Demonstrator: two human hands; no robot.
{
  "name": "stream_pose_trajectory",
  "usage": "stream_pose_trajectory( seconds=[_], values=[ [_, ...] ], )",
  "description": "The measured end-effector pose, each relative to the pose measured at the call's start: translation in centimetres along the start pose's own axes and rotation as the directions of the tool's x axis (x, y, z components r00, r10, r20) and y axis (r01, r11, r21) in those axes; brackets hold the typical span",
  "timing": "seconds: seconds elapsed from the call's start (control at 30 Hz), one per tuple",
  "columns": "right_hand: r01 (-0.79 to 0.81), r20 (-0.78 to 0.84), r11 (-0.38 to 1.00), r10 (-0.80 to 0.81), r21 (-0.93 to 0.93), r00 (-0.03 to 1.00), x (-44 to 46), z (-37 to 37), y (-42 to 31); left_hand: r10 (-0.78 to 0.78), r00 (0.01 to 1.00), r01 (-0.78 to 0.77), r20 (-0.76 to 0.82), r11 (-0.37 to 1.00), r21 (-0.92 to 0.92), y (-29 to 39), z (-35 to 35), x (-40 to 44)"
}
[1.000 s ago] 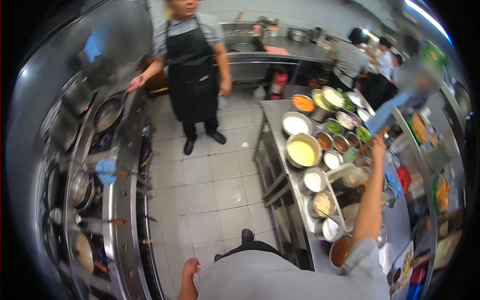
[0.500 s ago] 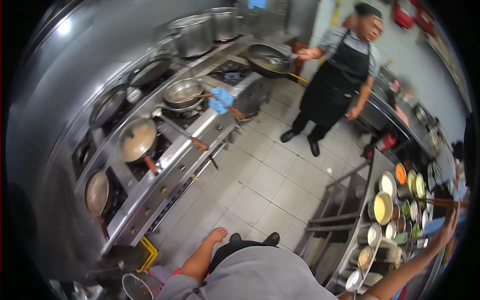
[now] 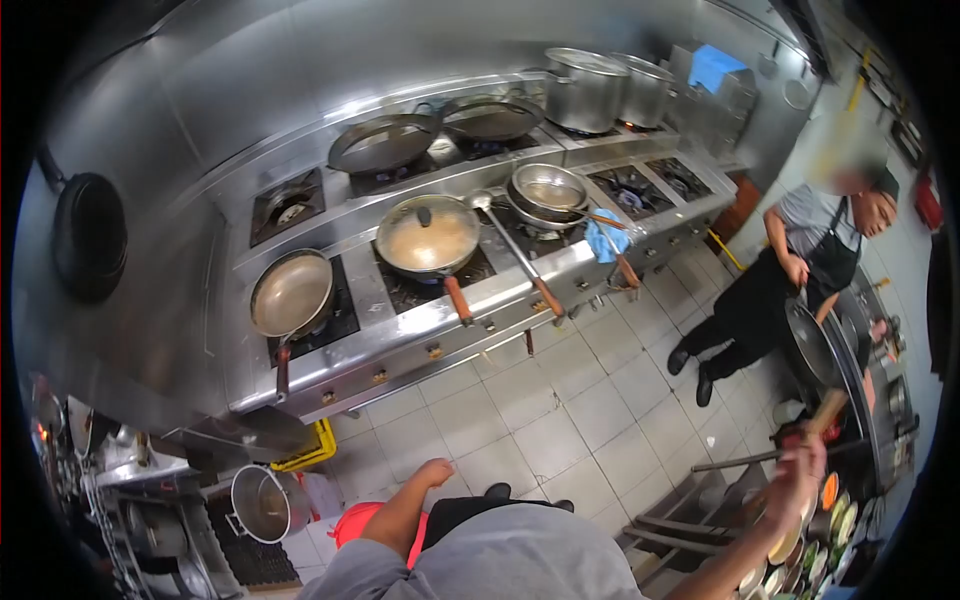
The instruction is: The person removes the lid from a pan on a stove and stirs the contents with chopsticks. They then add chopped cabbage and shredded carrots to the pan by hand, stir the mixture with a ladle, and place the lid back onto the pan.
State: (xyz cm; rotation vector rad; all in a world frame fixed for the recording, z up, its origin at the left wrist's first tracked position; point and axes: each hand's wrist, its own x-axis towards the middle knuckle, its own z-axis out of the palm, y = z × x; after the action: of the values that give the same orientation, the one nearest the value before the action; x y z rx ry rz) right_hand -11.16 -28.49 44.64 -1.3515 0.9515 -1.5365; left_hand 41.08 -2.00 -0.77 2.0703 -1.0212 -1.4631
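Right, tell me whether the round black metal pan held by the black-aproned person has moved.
Yes: the black pan has moved away from the steel stove; earlier over its end, now clear of it.

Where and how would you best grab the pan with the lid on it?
I'd grip the pan by its wooden handle, coming from the stove's front side. The handle sticks out that way, away from the round body, leaving length to wrap a hand around. The lid's knob would probably lift only the lid.
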Motion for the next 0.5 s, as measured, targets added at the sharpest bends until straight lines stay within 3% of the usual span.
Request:
stream_pose_trajectory(
  seconds=[0.07,0.1,0.17,0.23,0.27,0.33,0.4,0.5],
  values=[
    [-0.244,0.221,0.959,0.271,-0.144,0.937,-1.3,7.8,2.7,-0.207,0.978,0.207,0.000,0.978,-0.021,-1.2,-0.9,-1.3],
    [-0.381,0.272,0.884,0.450,-0.273,0.850,-2.3,10.9,4.0,-0.215,0.977,0.215,-0.009,0.976,-0.033,-1.7,-1.1,-2.2],
    [-0.282,0.545,0.836,0.528,-0.471,0.652,-3.6,16.0,7.5,-0.248,0.967,0.242,-0.056,0.966,-0.095,-2.3,-1.5,-4.1],
    [-0.270,0.650,0.779,0.623,-0.566,0.434,-5.4,19.0,11.9,-0.285,0.956,0.273,-0.070,0.951,-0.147,-4.6,-0.8,-4.6],
    [-0.258,0.667,0.785,0.617,-0.564,0.418,-5.9,20.6,13.1,-0.314,0.947,0.297,-0.071,0.937,-0.186,-5.4,-0.4,-4.8],
    [-0.371,0.735,0.729,0.660,-0.576,0.157,-6.3,23.3,14.6,-0.331,0.933,0.291,-0.140,0.925,-0.245,-4.9,0.3,-6.5],
    [-0.366,0.750,0.735,0.648,-0.570,0.133,-5.2,25.6,15.2,-0.351,0.913,0.286,-0.205,0.913,-0.291,-5.1,0.6,-7.6],
    [-0.366,0.758,0.738,0.641,-0.566,0.119,-2.3,29.0,16.0,-0.399,0.901,0.311,-0.171,0.867,-0.389,-6.3,1.2,-7.7]
  ],
)
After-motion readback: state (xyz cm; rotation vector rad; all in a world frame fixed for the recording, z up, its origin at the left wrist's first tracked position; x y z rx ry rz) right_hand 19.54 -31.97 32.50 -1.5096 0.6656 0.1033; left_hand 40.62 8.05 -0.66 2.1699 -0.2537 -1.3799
